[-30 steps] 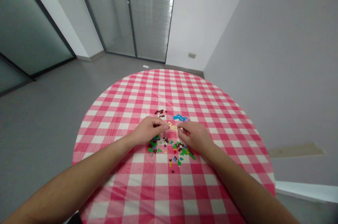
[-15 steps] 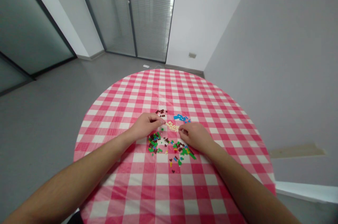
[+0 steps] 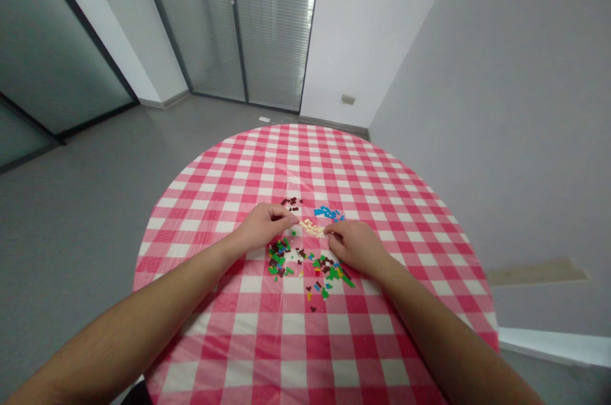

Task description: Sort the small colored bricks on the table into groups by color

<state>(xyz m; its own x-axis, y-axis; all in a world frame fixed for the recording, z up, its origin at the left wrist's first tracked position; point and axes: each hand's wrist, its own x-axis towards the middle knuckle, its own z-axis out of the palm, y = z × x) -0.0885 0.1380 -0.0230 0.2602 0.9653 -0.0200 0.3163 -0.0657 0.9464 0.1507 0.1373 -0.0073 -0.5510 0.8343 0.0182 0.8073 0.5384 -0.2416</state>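
Cream-coloured small pieces (image 3: 312, 228) lie in a loose group between my two hands. My left hand (image 3: 268, 225) rests at their left side, thumb and forefinger pinched together; anything between the tips is too small to name. On their right side is my right hand (image 3: 354, 244), its fingers curled and closed at the edge of the cream pieces, with whatever it grips hidden. Blue pieces (image 3: 327, 213) lie just beyond my right hand, and dark brown pieces (image 3: 292, 204) beyond my left fingertips.
Mixed green and brown pieces (image 3: 278, 257) lie below my left hand, and another mixed pile (image 3: 331, 268) below my right. Several loose pieces lie nearer me. Everything is on a round table with a red-and-white checked cloth (image 3: 248, 328). A wall stands to the right.
My right hand has shifted very slightly to the right and away from me, showing a bit more of the cream pieces. My left hand has hardly moved.
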